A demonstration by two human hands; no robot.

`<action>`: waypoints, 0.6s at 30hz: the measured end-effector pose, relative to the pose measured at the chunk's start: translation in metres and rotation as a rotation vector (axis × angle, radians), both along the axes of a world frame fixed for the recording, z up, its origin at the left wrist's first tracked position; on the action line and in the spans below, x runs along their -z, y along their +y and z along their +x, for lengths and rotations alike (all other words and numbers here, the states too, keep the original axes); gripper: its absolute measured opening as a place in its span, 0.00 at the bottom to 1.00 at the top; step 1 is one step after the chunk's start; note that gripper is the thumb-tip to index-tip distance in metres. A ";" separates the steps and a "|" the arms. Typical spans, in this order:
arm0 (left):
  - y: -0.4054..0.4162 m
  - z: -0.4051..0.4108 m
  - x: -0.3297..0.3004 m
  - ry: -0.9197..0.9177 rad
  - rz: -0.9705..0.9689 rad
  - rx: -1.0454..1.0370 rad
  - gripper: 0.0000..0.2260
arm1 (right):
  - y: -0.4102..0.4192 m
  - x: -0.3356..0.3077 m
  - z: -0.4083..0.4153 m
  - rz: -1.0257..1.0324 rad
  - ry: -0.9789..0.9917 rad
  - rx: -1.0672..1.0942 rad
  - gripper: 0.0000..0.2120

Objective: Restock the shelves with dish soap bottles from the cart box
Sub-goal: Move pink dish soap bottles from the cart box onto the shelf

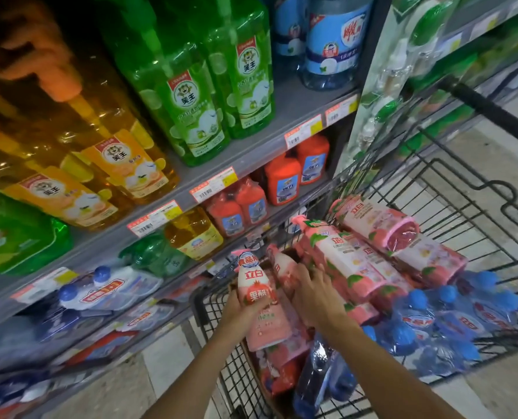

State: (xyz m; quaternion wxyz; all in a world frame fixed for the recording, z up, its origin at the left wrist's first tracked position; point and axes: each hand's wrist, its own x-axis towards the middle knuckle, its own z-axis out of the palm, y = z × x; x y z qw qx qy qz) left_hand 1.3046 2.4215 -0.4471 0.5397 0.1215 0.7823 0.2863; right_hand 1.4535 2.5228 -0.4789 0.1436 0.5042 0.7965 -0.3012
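My left hand [242,309] grips a pink-and-white dish soap bottle [259,300] around its middle, holding it upright over the near left corner of the black wire cart [469,189]. My right hand [315,290] reaches into the cart and rests on a second pink bottle [283,269] beside the first; its fingers look spread and I cannot tell whether they grip it. More pink bottles [369,252] lie stacked in the cart. The cardboard box is mostly hidden beneath them.
Blue-capped clear bottles in wrap [451,316] fill the cart's right side. Grey shelves [239,158] on the left carry orange, green, red and blue detergent bottles with price tags along the edges. Pale floor shows beyond the cart.
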 end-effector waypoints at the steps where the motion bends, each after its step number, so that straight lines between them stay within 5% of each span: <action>1: -0.008 0.000 0.000 0.000 0.023 -0.025 0.16 | -0.002 0.000 0.007 0.030 0.057 -0.012 0.23; 4: -0.025 -0.002 0.000 -0.016 0.067 -0.061 0.16 | -0.011 0.003 0.020 0.091 0.239 0.013 0.28; 8: -0.044 -0.004 -0.002 -0.060 0.117 -0.099 0.19 | -0.027 -0.016 0.017 -0.003 0.498 0.237 0.20; 14: -0.086 -0.027 -0.027 -0.046 0.290 -0.173 0.27 | -0.068 -0.054 -0.005 -0.461 0.700 0.433 0.44; 18: -0.135 -0.052 -0.055 -0.015 0.422 -0.235 0.25 | -0.118 -0.074 -0.028 -0.504 0.866 0.372 0.27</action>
